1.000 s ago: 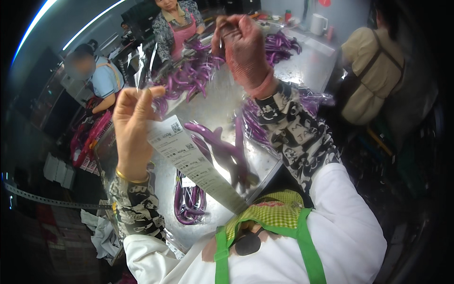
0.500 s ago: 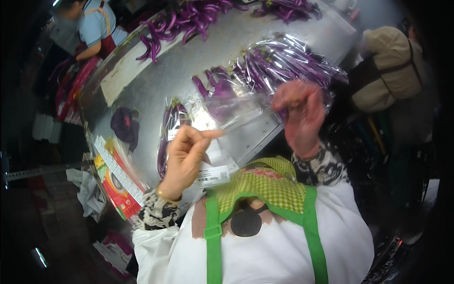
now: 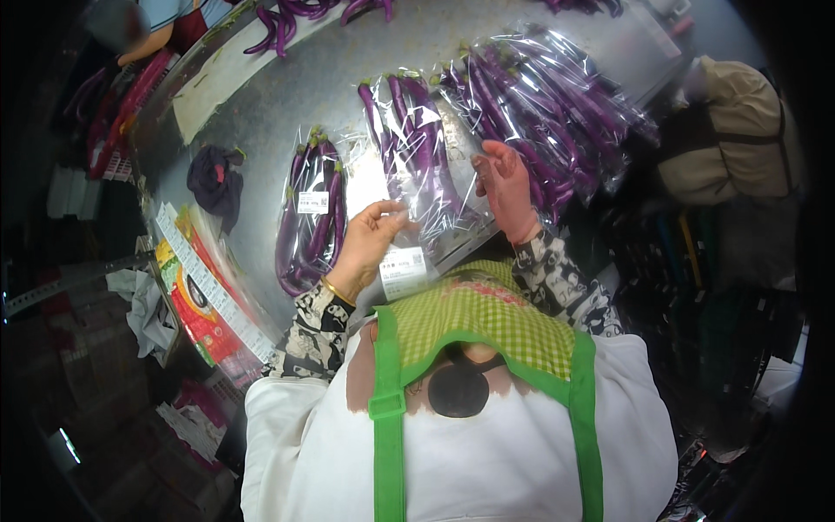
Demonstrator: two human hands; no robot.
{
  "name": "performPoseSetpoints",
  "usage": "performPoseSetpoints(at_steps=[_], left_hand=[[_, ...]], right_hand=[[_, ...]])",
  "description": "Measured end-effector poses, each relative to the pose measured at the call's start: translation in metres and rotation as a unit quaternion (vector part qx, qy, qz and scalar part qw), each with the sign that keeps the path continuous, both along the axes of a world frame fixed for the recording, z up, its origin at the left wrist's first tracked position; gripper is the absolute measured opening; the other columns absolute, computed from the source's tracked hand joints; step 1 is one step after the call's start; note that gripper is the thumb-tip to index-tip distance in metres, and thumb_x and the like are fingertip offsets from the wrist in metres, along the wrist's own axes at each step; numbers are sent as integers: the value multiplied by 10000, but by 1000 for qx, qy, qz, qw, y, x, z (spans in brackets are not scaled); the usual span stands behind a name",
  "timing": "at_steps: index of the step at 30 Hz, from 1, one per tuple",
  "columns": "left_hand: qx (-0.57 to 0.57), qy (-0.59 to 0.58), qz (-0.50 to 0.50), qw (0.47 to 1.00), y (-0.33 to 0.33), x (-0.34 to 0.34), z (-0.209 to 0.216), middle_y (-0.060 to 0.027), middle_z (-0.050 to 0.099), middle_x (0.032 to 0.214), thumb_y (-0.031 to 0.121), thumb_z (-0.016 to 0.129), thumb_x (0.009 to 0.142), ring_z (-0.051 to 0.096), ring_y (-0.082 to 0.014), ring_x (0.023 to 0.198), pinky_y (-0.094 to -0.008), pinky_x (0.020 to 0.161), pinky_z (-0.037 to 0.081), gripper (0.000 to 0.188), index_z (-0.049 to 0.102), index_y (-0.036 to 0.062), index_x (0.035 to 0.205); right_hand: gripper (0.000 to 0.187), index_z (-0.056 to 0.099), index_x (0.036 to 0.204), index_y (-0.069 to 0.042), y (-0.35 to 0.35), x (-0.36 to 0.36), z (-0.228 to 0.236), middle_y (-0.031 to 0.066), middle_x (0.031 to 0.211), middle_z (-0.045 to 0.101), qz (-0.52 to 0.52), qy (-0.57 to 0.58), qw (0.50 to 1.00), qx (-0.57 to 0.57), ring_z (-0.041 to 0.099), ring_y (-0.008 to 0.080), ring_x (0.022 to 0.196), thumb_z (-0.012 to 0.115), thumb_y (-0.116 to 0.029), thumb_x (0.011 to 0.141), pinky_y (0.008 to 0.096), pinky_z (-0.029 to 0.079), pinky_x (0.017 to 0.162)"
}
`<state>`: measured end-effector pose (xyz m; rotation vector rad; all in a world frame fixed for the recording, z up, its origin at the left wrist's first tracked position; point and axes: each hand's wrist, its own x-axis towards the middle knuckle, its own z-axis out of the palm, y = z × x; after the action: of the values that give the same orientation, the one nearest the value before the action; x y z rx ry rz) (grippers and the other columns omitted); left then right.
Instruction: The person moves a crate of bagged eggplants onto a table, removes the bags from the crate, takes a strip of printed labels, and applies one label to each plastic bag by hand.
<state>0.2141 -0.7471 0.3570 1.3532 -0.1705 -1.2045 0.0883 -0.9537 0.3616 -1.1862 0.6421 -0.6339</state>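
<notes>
A clear plastic bag of long purple eggplants [image 3: 417, 143] lies in front of me on the metal table. Thumb and fingers pinched together, my left hand [image 3: 370, 248] is at the bag's near end; what is between its fingertips I cannot make out. Just below that hand is a white printed label sheet [image 3: 402, 271]. Along the bag's right side, my right hand [image 3: 507, 187] is raised, its bent fingers apart from the thumb and nothing visible in them. Left of my left hand lies another bagged bunch of eggplants [image 3: 300, 235] with a white label.
Several bagged eggplants [image 3: 539, 104] are piled on the right. A dark cloth [image 3: 216, 181] and colourful printed packaging [image 3: 196, 296] lie on the left. Loose eggplants [image 3: 278, 26] are at the far edge, near a co-worker's arm [image 3: 148, 43]. A beige bundle [image 3: 748, 130] stands beyond the table's right side.
The middle bag, crumpled and blurred before, now lies stretched out with its eggplants visible. My right hand has moved left and its fingers have parted. My view has shifted nearer the table.
</notes>
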Motion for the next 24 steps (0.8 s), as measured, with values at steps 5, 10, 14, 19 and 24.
performPoseSetpoints(at_steps=[5, 10, 14, 19, 24], left_hand=[[-2, -56, 20, 998, -13, 27, 5, -72, 712, 829, 144, 653, 947, 613, -81, 710, -224, 624, 484, 152, 677, -5, 935], [10, -65, 81, 994, -20, 49, -40, -51, 652, 710, 132, 688, 921, 583, -91, 611, -224, 550, 478, 152, 656, -12, 884], [60, 3, 107, 992, -22, 50, -84, -53, 629, 678, 124, 684, 919, 562, -112, 536, -257, 486, 473, 169, 616, 8, 816], [117, -4, 70, 991, -26, 48, -102, -76, 632, 675, 136, 667, 933, 587, -130, 534, -274, 485, 486, 193, 596, 4, 812], [141, 5, 51, 989, -19, 64, -109, -95, 648, 693, 136, 663, 925, 614, -157, 560, -295, 503, 502, 185, 597, -17, 845]], right_hand=[[334, 606, 1019, 19, -19, 17, 10, -29, 701, 515, 105, 48, 993, 20, 461, 35, 577, 737, -261, 893, 200, 367, 508], [197, 586, 912, -44, -27, 42, -39, 7, 723, 561, 6, 81, 973, -215, 533, 132, 592, 656, -225, 944, 298, 439, 561], [227, 598, 924, -66, -22, 49, -74, 125, 836, 630, -12, 272, 856, -439, 625, 298, 768, 624, -290, 943, 388, 475, 697], [231, 587, 1024, -68, -21, 48, -95, 127, 929, 653, -17, 352, 847, -398, 648, 315, 816, 606, -285, 944, 412, 496, 739], [341, 585, 1035, -37, -36, 48, -105, 140, 850, 654, -28, 285, 902, -324, 642, 297, 762, 562, -372, 980, 388, 493, 690]])
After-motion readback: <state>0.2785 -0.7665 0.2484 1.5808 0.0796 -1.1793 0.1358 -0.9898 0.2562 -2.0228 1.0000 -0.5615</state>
